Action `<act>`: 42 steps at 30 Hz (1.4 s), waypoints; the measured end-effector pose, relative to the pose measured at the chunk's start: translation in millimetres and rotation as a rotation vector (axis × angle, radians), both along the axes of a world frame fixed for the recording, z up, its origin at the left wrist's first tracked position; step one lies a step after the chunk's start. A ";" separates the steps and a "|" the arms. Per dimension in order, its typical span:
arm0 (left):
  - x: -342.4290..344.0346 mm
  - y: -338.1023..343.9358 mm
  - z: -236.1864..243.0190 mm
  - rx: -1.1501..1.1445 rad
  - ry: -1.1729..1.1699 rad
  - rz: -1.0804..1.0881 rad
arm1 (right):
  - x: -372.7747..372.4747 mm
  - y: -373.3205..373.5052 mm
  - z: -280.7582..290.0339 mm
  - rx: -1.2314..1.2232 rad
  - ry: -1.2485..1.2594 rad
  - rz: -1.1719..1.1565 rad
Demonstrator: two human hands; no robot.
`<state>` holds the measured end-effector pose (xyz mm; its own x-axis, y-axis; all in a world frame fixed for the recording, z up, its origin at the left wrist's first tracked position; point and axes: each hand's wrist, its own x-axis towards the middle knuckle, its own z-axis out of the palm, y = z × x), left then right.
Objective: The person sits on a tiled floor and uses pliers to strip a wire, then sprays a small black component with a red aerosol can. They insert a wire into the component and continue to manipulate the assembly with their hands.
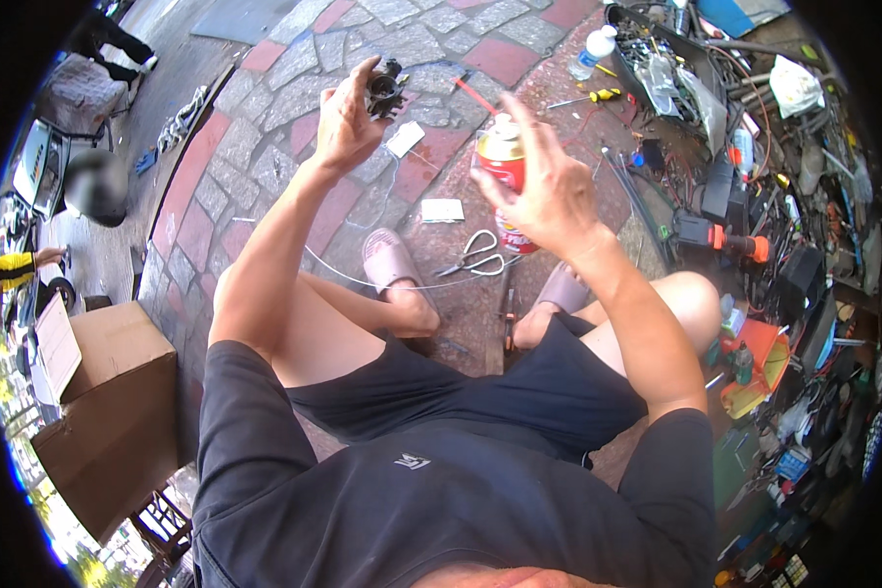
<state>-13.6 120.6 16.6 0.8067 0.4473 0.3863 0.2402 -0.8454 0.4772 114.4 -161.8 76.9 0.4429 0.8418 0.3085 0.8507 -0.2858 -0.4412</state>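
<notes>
Holding a dark, ported part (386,90) above the stone paving (265,93), the left hand (346,129) grips it with its fingers. The right hand (551,186) grasps a red spray can (501,169), whose thin red straw (474,96) slants up-left. Scissors (471,263) lie between the slippers (386,257).

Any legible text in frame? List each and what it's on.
Red spray can, partly covered by the right hand: label lettering, wording not copied.
Dark shirt: small white mark, not copied.
Clear bottle: label too small to read.
Small white card: any print too small.
</notes>
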 end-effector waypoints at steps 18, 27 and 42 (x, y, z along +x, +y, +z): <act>20.6 28.7 -32.4 -1.606 -0.097 0.564 | -5.4 -31.6 -22.5 0.029 -0.029 0.111; 24.3 31.5 -41.0 -1.602 0.044 0.621 | -18.7 7.5 -27.4 0.098 -0.057 0.201; 23.9 23.3 -34.3 -1.569 0.045 0.555 | -29.3 49.1 -30.5 -0.013 -0.016 0.202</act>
